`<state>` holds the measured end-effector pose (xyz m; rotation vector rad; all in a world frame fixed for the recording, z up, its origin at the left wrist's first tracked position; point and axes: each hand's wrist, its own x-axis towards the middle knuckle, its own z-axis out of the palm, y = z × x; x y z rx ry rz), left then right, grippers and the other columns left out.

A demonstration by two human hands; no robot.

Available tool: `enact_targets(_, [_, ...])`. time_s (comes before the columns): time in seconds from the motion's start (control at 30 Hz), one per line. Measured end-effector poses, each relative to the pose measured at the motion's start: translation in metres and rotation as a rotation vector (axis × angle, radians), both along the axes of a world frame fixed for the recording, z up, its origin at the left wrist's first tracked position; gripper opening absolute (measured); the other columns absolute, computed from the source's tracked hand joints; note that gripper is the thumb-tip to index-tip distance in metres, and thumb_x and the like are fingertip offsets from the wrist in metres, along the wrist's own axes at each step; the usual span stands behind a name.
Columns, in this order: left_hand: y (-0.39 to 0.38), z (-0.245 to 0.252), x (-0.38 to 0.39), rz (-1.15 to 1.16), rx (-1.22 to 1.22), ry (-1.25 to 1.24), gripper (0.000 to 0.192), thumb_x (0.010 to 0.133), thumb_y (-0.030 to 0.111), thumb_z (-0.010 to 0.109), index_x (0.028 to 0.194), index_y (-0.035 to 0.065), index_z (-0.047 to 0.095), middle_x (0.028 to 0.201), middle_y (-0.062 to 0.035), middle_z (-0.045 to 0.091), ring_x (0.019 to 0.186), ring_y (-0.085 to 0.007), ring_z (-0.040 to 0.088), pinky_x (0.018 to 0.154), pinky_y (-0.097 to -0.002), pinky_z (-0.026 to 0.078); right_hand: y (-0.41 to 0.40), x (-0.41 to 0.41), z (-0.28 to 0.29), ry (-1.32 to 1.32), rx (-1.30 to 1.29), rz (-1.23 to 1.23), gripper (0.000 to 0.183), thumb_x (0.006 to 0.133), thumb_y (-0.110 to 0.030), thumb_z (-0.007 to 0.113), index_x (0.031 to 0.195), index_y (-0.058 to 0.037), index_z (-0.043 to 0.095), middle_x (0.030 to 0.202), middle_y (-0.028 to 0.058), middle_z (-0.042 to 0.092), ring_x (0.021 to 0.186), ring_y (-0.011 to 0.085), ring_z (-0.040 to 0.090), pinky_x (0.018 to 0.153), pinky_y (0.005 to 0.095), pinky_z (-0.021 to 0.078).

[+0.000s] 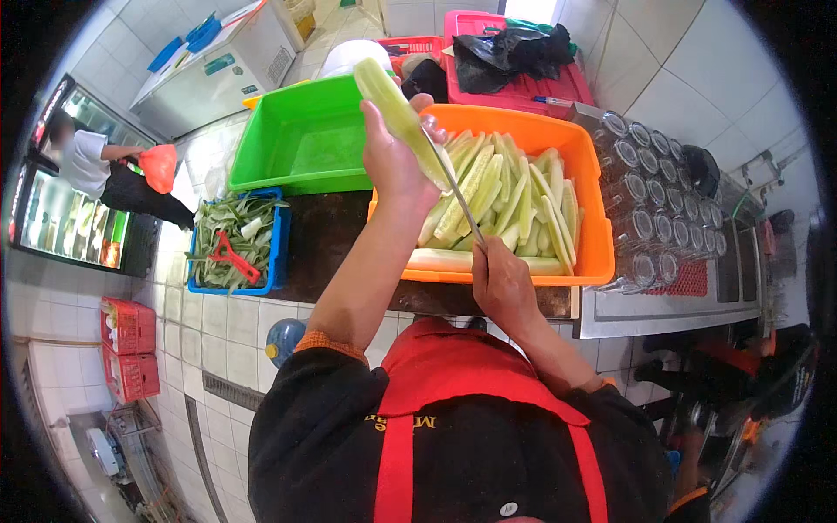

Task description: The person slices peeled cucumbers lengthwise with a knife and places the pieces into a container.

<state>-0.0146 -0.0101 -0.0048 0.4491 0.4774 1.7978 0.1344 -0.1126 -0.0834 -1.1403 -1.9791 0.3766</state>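
My left hand [399, 153] holds a peeled cucumber [392, 108] upright over the left side of an orange plastic tub [592, 170]. My right hand [503, 281] grips the handle of a knife [465, 210], whose blade lies against the cucumber's lower right side. Below the knife, the tub holds many long peeled cucumber pieces [516, 189], some showing their seeds. To the left stands a green plastic tub [301, 137] with nothing seen in it. A red peeler [232, 258] lies on green peelings in a blue basket [280, 242].
Rows of glass jars [647, 189] stand on the steel counter at right. Behind the orange tub, a black plastic bag [510, 55] lies on a pink lid [546, 85]. A person [91, 163] with a red bag is at far left; another person [752, 372] is at lower right.
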Motion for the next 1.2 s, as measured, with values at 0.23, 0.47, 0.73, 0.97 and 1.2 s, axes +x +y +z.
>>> enact_targets(0.23, [0.008, -0.021, -0.02, -0.007, -0.06, 0.457, 0.036, 0.1, 0.03, 0.039, 0.124, 0.0046, 0.048, 0.102, -0.0089, 0.058, 0.096, -0.0173, 0.055, 0.081, -0.033, 0.047, 0.008, 0.014, 0.014, 0.238, -0.263, 0.044, 0.01, 0.092, -0.009, 0.052, 0.09, 0.0012, 0.049, 0.063, 0.0194, 0.055, 0.056, 0.0355, 0.058, 0.048, 0.0389, 0.0446])
enact_targets(0.47, [-0.04, -0.043, -0.116, 0.227, -0.186, 0.7, 0.03, 0.088, 0.003, 0.061, 0.116, 0.0014, 0.051, 0.115, -0.0096, 0.057, 0.105, -0.0198, 0.059, 0.089, -0.0354, 0.053, 0.025, -0.019, 0.039, 0.378, -0.639, 0.208, 0.016, 0.094, -0.013, 0.049, 0.088, 0.0015, 0.046, 0.048, 0.0073, 0.051, 0.035, 0.0162, 0.05, 0.035, 0.0313, 0.0375])
enact_targets(0.73, [-0.116, -0.044, -0.215, 0.627, -0.024, 0.687, 0.029, 0.083, -0.004, 0.065, 0.109, -0.0032, 0.054, 0.108, -0.0189, 0.063, 0.095, -0.0183, 0.063, 0.083, -0.0274, 0.054, 0.026, -0.149, 0.023, 0.065, -0.269, 0.509, 0.016, 0.091, -0.011, 0.051, 0.086, -0.0014, 0.039, 0.061, 0.0272, 0.053, 0.061, 0.0477, 0.054, 0.053, 0.0528, 0.0416])
enact_targets(0.97, [-0.162, -0.049, -0.264, 0.842, -0.086, 0.759, 0.027, 0.082, -0.002, 0.067, 0.107, -0.0024, 0.056, 0.109, -0.0191, 0.062, 0.096, -0.0182, 0.062, 0.081, -0.0267, 0.054, 0.008, -0.209, 0.013, 0.052, -0.299, 0.701, 0.016, 0.089, -0.006, 0.053, 0.085, 0.0007, 0.039, 0.056, 0.0251, 0.05, 0.056, 0.0458, 0.052, 0.048, 0.0492, 0.0376])
enact_targets(1.2, [-0.171, -0.067, -0.292, 0.854, -0.137, 0.831, 0.027, 0.084, -0.002, 0.065, 0.108, -0.0016, 0.053, 0.112, -0.0197, 0.06, 0.1, -0.021, 0.061, 0.082, -0.0289, 0.054, 0.003, -0.227, 0.019, -0.103, -0.398, 0.698, 0.015, 0.09, -0.01, 0.049, 0.086, 0.0003, 0.039, 0.06, 0.0278, 0.052, 0.06, 0.0484, 0.053, 0.051, 0.0544, 0.0395])
